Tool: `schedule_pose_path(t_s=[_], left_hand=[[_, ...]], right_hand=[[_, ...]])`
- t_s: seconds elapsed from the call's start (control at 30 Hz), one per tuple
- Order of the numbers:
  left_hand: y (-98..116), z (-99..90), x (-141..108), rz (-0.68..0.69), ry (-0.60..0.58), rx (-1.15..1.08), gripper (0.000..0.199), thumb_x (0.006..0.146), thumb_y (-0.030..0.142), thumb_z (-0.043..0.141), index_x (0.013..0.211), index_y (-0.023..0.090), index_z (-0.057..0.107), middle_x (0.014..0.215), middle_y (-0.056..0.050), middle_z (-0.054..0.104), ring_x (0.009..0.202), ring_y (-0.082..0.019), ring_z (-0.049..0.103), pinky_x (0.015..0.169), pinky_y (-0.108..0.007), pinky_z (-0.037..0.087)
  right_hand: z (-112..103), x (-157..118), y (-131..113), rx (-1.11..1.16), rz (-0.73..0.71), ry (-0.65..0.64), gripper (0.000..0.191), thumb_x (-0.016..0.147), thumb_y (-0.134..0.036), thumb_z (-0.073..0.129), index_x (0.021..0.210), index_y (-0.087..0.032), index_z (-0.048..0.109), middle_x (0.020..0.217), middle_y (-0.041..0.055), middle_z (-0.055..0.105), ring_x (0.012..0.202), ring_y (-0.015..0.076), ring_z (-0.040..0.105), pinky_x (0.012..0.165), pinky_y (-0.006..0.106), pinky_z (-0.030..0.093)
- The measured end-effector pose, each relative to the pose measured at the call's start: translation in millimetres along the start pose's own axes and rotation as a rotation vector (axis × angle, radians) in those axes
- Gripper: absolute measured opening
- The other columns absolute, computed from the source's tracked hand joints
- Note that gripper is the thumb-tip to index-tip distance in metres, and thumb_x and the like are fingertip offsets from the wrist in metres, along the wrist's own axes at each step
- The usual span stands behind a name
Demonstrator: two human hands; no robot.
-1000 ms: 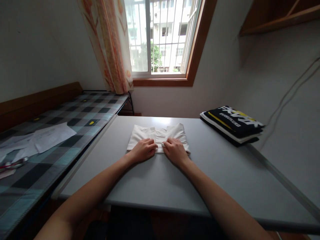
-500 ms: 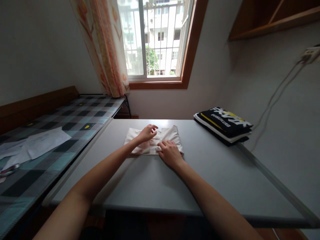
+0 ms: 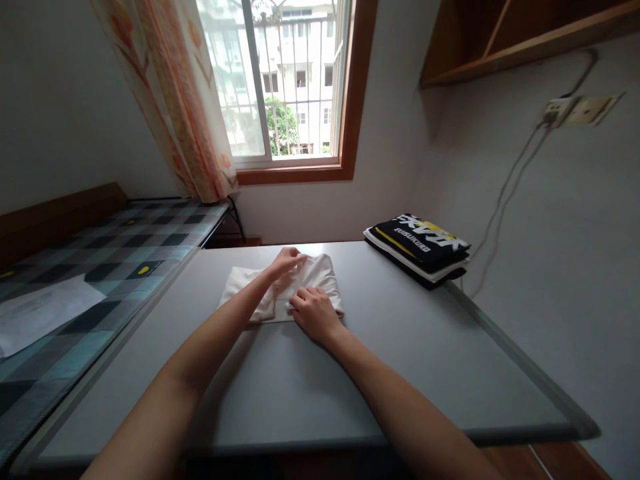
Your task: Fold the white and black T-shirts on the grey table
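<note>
A white folded garment [image 3: 323, 277] lies on the grey table in front of me, partly hidden under my hands and left forearm. My left hand [image 3: 287, 261] is closed at its far edge, with thumb and fingers pinching the fabric. On the near side, my right hand [image 3: 314, 311] has its fingers curled over the edge of the folded layer and grips it. The garment's left part [image 3: 237, 283] lies flat, and its right part is creased and slightly raised.
A stack of folded dark and white clothes [image 3: 417, 247] sits at the table's [image 3: 300, 393] far right. Left of the table is a bed with a checked cover [image 3: 165, 230] and paper sheets [image 3: 50, 313]. A window [image 3: 295, 87] is ahead; cables [image 3: 505, 187] hang at right.
My left hand has gone from open above the garment to closed on its far edge. My right hand keeps its hold on the near side. The view has turned to the right.
</note>
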State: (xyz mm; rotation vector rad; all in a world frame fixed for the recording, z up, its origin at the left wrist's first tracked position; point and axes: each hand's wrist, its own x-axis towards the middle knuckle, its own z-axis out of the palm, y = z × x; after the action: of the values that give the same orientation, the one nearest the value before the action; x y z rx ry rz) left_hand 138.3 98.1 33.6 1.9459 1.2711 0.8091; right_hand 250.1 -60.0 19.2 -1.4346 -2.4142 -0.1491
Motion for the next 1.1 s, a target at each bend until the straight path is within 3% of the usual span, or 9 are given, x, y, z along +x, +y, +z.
schedule_pose_path(t_s=[0.13,0.27,0.53,0.63,0.73,0.83,0.97,1.1], left_hand=[[3,-5.8,-6,-0.143,0.004,-0.250,0.024,0.077,0.035,0.067,0.080,0.013,0.058,0.060,0.002,0.053,0.053,-0.010,0.051,0.053,-0.023,0.046],[4,-0.9,-13,-0.280,0.066,-0.212,0.021,0.079,0.031,0.068,0.077,0.015,0.054,0.054,0.004,0.048,0.047,-0.010,0.049,0.049,-0.022,0.045],[7,9.7,-13,-0.282,0.169,-0.157,0.022,0.090,0.035,0.054,0.100,0.016,0.054,0.065,0.003,0.051,0.051,-0.008,0.050,0.048,-0.018,0.042],[1,4.2,-12,-0.287,0.190,-0.058,0.024,0.088,0.028,0.056,0.107,0.014,0.055,0.059,0.005,0.049,0.045,-0.008,0.045,0.046,-0.018,0.039],[-8,-1.4,-13,-0.289,0.167,0.066,0.026,0.082,0.020,0.059,0.107,0.012,0.059,0.054,0.004,0.051,0.043,-0.010,0.047,0.048,-0.021,0.041],[-13,-3.1,-15,-0.250,0.146,0.189,0.021,0.080,0.017,0.060,0.100,0.013,0.065,0.062,-0.002,0.062,0.056,-0.015,0.059,0.059,-0.024,0.047],[-12,-2.0,-14,-0.162,0.163,0.312,0.017,0.084,0.021,0.060,0.098,0.016,0.068,0.097,-0.009,0.071,0.092,-0.020,0.065,0.082,-0.026,0.048],[-13,-3.0,-12,-0.121,0.140,0.412,0.016,0.086,0.020,0.058,0.097,0.016,0.069,0.103,-0.010,0.072,0.098,-0.021,0.065,0.087,-0.027,0.047]], right_hand=[[1,3,-3,0.008,-0.034,0.037,0.015,0.093,-0.025,0.052,0.097,-0.020,0.065,0.101,0.0076,0.064,0.098,0.0221,0.054,0.088,0.034,0.036],[5,5,-5,-0.031,-0.028,-0.031,0.019,0.094,-0.021,0.048,0.099,-0.020,0.066,0.101,0.0089,0.064,0.095,0.0228,0.054,0.085,0.035,0.037],[-2,1,1,-0.085,-0.015,0.003,0.021,0.094,-0.018,0.046,0.095,-0.018,0.068,0.099,0.0110,0.064,0.093,0.0231,0.054,0.084,0.036,0.036],[-1,1,-1,-0.048,-0.077,0.054,0.019,0.094,-0.020,0.049,0.098,-0.018,0.067,0.101,0.0102,0.063,0.094,0.0222,0.053,0.085,0.035,0.036],[4,1,-2,-0.031,-0.116,0.014,0.017,0.092,-0.018,0.051,0.096,-0.019,0.068,0.098,0.0085,0.064,0.091,0.0209,0.054,0.082,0.034,0.037],[7,0,-2,-0.040,-0.120,-0.008,0.016,0.092,-0.018,0.052,0.092,-0.019,0.068,0.096,0.0074,0.064,0.088,0.0204,0.054,0.080,0.034,0.037],[5,0,-3,-0.014,-0.134,0.032,0.017,0.094,-0.021,0.050,0.092,-0.019,0.068,0.095,0.0068,0.064,0.088,0.0195,0.055,0.082,0.034,0.036],[9,2,-5,0.011,-0.136,0.054,0.019,0.095,-0.022,0.049,0.093,-0.019,0.067,0.094,0.0063,0.064,0.088,0.0182,0.055,0.082,0.032,0.036]])
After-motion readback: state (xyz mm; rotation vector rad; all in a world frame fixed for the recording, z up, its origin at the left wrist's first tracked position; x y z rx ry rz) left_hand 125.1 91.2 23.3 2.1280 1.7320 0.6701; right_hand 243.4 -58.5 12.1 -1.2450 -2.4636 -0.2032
